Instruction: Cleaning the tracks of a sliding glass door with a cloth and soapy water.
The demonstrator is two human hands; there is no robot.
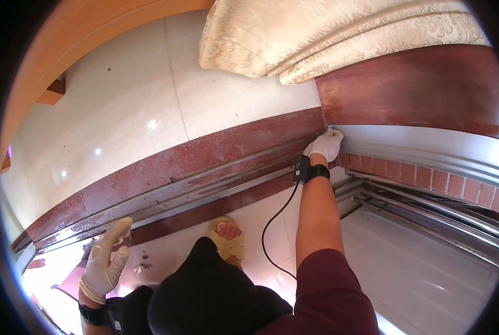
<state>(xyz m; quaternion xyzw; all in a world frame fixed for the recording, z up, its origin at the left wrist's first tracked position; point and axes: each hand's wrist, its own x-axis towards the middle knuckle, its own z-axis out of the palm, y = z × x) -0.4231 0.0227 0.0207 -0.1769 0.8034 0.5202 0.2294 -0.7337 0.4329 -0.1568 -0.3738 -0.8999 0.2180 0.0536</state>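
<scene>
My right hand (325, 144), in a pale thin glove, reaches forward to the far right end of a sliding-door track (204, 177). Its fingers are curled together in the corner by the white frame (383, 135), and whatever they may pinch is hidden. Dark wet-looking dirt lies along the metal grooves of the track. My left hand (105, 261), gloved too, hovers over the near side of the track at the left. Its fingers are stretched out with the thumb apart, and it holds nothing.
A patterned cream curtain (260, 42) hangs at the top beside a dark red panel (417, 89). Metal rails (439, 209) stand at the right, below brick-coloured tiles. My foot in a yellow slipper (227, 243) is near the track. Dark crumbs (144, 261) lie on the floor.
</scene>
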